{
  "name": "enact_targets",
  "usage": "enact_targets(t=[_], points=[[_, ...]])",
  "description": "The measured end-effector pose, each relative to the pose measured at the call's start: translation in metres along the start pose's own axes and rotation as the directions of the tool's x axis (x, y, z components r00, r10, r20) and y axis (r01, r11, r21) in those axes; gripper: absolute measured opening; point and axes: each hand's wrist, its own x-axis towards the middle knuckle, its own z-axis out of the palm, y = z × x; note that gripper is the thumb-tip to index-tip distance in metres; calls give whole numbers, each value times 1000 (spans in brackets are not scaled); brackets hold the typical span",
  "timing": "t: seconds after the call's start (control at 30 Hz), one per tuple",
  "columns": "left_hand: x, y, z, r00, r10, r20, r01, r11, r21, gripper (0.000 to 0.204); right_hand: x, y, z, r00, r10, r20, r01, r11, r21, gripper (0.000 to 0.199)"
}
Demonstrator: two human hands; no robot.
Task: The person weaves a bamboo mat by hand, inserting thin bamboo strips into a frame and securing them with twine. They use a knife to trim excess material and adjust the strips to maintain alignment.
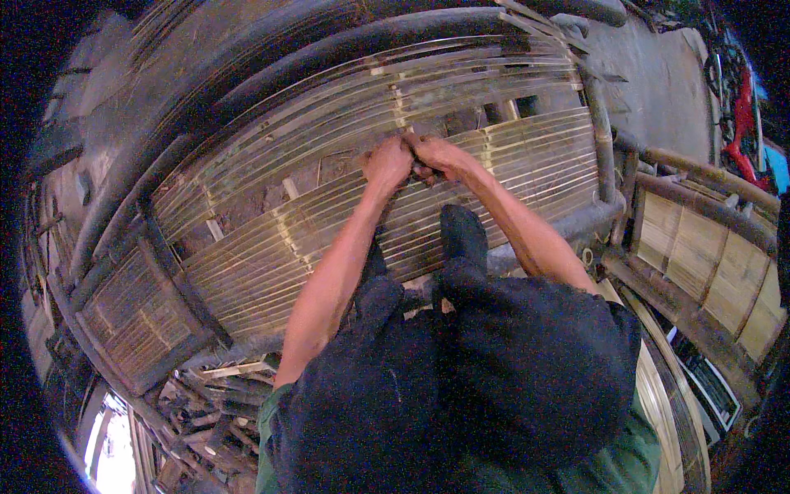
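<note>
My left hand [389,162] and my right hand [434,156] come together over a bamboo bench [527,160] whose seat is made of thin parallel slats. Both sets of fingers are curled inward, nearly touching each other. They work at the upper edge of the near band of slats [346,218], beside a gap where dark ground and short crosspieces show. Whatever the fingers pinch is too small and shaded to name. Pale bindings [485,148] cross the slats in rows. Beyond the gap runs a farther band of slats [329,115].
Thick dark bamboo poles [271,78] border the far side, and an upright post [603,140] closes the right end. Another slatted bamboo piece [708,255] stands at right. Cut bamboo pieces [218,416] lie heaped at lower left. A red object [745,123] sits at far right.
</note>
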Motion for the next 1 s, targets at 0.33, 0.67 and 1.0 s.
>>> enact_targets(t=[0.33, 0.67, 1.0], points=[[-42, 15, -48, 1000, -17, -22, -5, 676, -737, 25, -18, 15, -3, 963, -215, -162, 224, 974, 42, 36], [-37, -1, -59, 975, 166, 148, 68, 413, -908, 27, -68, 10, 2, 728, -523, -444, 392, 848, -356, 23], [-42, 2, -46, 922, 266, -282, -333, 916, -222, 23, -278, -1, -88, 670, 7, -742, 251, 939, 236, 24]])
